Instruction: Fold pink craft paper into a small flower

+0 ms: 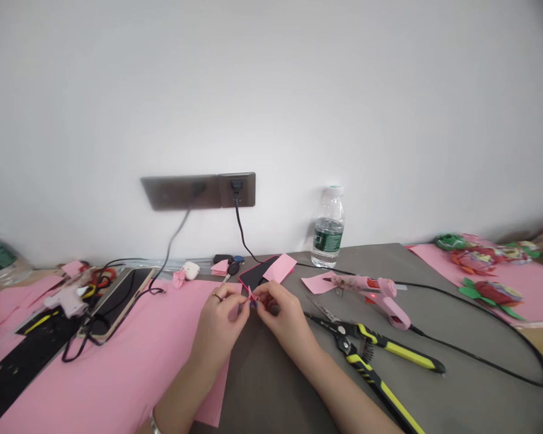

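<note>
My left hand (218, 325) and my right hand (286, 314) meet at the centre over the grey mat. Their thumbs and fingertips pinch a small folded pink paper piece (250, 294) from both sides. Bits of red and blue show at the fingertips; what they are is too small to tell. Just behind lies a phone with a red edge (253, 275), a pink paper rectangle (279, 267) partly on it. To the right of my right hand are yellow-and-black pliers (350, 337) with open jaws and a pink glue gun (391, 304).
A water bottle (328, 232) stands against the wall. Large pink paper (163, 355) covers the left side, with a phone (117, 304) and cables near it. Crafted flowers (498, 293) lie on pink paper at right. The glue gun's black cord (493, 307) loops across the mat.
</note>
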Available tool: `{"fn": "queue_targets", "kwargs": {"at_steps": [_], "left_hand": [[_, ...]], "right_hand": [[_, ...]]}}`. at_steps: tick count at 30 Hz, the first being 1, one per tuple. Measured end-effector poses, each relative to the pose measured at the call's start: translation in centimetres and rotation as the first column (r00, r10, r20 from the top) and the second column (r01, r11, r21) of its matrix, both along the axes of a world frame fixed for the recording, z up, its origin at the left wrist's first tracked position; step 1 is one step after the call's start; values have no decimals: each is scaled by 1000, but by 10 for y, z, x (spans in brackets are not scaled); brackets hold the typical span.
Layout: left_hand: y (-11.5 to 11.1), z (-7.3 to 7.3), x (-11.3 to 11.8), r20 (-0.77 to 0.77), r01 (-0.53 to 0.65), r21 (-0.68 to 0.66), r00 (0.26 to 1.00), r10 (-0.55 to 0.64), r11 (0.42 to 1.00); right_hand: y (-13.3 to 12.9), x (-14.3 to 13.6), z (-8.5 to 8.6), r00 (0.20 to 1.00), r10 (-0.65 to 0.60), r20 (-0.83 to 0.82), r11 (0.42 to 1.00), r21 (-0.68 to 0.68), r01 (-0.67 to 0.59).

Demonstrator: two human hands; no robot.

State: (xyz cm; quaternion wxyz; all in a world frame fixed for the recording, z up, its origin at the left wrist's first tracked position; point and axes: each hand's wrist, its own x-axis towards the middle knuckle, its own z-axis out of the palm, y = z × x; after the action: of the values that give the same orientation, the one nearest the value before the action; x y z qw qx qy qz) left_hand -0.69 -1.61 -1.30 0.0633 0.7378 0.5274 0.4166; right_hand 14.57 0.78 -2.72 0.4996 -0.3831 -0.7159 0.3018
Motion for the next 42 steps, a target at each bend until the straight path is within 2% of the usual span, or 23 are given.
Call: {"fn": "queue_targets", "kwargs": {"at_steps": [4, 9, 15, 18, 21, 25, 29, 35, 39, 42], "left_hand": [[1, -2, -1, 0, 1, 10, 1000, -1, 1000], [2, -5, -2, -54, 112, 24, 992, -110, 993], [3, -2, -5, -50, 67, 90, 997, -63, 994], [3, -1, -7, 4, 93, 104, 996, -94, 990], [3, 0, -8, 109, 126, 45, 985, -130, 991], [4, 3, -9, 280, 135, -58, 953, -114, 989], [5, 2, -10, 408, 156, -105, 908, -100, 982], [8, 0, -12, 520, 206, -144, 848, -103, 968], [9, 1, -13, 507, 217, -161, 855, -108, 963], [9, 3, -13, 541, 262, -145, 828, -146, 954]], "right_hand": [[-1, -1, 0, 1000, 5, -14, 1000, 9, -5], [0, 1, 0, 1000, -18, -8, 999, 30, 18], [2, 3, 0, 995, -46, -92, 999, -1, 46], [3, 3, 0, 990, -1, -140, 999, -53, -7], [3, 4, 2, 978, 48, -204, 994, -89, -67], [1, 4, 4, 959, 126, -254, 984, -94, -154], [0, 1, 3, 937, 181, -298, 971, -99, -219], [3, 1, -1, 916, 162, -368, 965, -132, -224], [3, 4, 2, 942, 121, -314, 989, -41, -141], [1, 6, 6, 968, 115, -223, 993, 58, -104]]}}
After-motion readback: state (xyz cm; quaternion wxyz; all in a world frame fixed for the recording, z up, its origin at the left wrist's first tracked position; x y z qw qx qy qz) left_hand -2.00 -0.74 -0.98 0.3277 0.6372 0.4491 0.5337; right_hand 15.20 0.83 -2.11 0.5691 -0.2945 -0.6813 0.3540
